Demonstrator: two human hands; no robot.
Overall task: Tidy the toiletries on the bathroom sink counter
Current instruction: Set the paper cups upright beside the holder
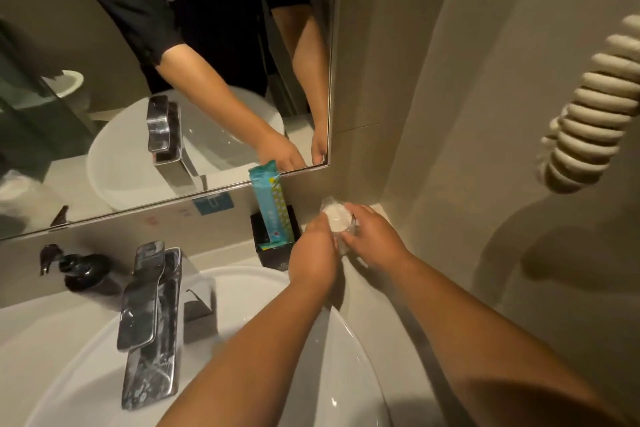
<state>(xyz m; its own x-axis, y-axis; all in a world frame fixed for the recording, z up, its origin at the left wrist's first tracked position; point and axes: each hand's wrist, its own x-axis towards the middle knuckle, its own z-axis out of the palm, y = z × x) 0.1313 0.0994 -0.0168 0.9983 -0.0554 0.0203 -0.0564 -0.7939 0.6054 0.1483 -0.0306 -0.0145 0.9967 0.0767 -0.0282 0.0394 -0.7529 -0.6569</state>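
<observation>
Both hands meet at the back right corner of the counter. My left hand [313,246] and my right hand [372,236] close around a small white round item in clear plastic wrap [334,217], held between the fingers just above the counter. Beside them to the left, a teal wipes packet [272,208] stands upright in a black square holder [275,243] against the wall under the mirror.
A white basin [86,374] with a tall chrome faucet [152,315] fills the lower left. A dark pump soap bottle [81,270] stands at the back left. The mirror [166,80] covers the wall; a coiled cream cord [595,107] hangs on the right wall.
</observation>
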